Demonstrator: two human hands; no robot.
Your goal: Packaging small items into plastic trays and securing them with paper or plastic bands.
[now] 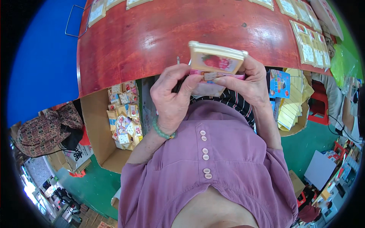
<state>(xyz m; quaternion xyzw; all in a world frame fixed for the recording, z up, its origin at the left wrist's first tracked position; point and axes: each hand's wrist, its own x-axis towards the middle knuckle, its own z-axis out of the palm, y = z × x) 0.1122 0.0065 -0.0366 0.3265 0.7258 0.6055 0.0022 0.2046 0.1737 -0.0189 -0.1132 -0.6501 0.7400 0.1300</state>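
Both hands hold a small cream-yellow box with a red strawberry picture close to my chest, above the red table's near edge. My left hand grips its lower left side, thumb pressed on a pink printed flap under the box. My right hand wraps the right side, fingers curled over the top corner and along the flap. A green bead bracelet circles my left wrist. The box's underside is hidden by my fingers.
A red table carries rows of flat cream packages at its far and right edges. On the green floor to my left stands an open cardboard carton with several small packets; to my right, another carton holds yellow sheets. A patterned bag lies far left.
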